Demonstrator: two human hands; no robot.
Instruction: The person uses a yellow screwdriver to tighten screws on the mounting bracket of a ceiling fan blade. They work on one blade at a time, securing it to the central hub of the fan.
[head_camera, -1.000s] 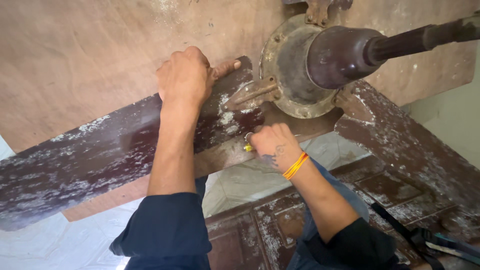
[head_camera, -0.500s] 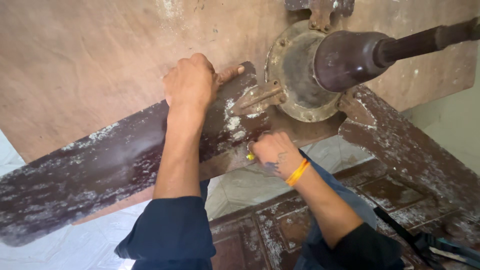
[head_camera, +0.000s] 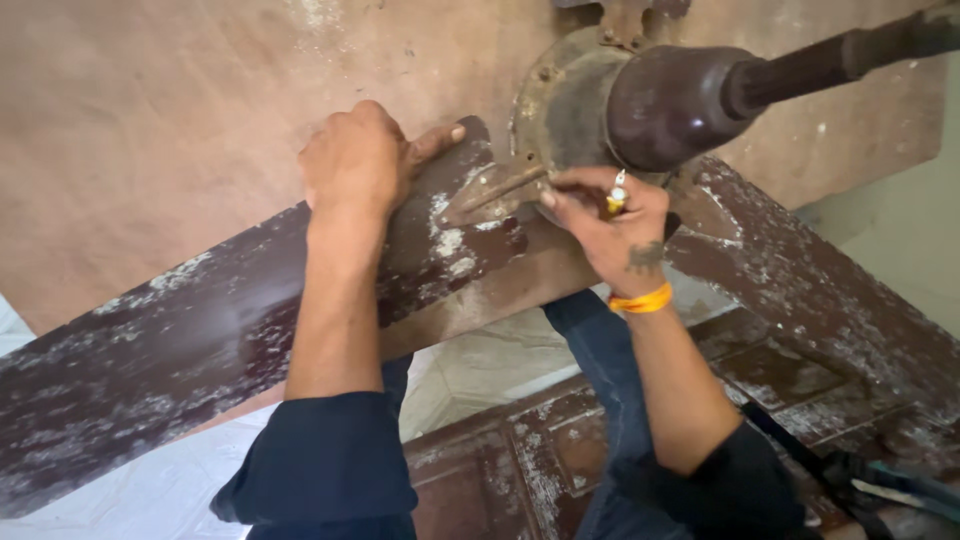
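Note:
A dusty brown fan blade (head_camera: 170, 360) runs from lower left up to the rusty motor hub (head_camera: 570, 110). My left hand (head_camera: 365, 165) grips the blade's far edge close to the hub, thumb stretched along it. My right hand (head_camera: 610, 230), with an orange band at the wrist, is raised against the hub beside the metal blade bracket (head_camera: 490, 190). Its fingers are closed on a small yellow-and-white tool (head_camera: 617, 195). The tool's tip is hidden behind the fingers.
A dark motor housing (head_camera: 670, 100) and rod (head_camera: 860, 50) stick out to the upper right. A second flaking blade (head_camera: 810, 290) slants down right. Behind is a brownish surface (head_camera: 150, 100). Below lie a carved wooden panel (head_camera: 520, 460) and cables or tools (head_camera: 890, 485).
My right hand has risen from the blade's lower edge to the hub beside the bracket. My left hand keeps its grip on the blade.

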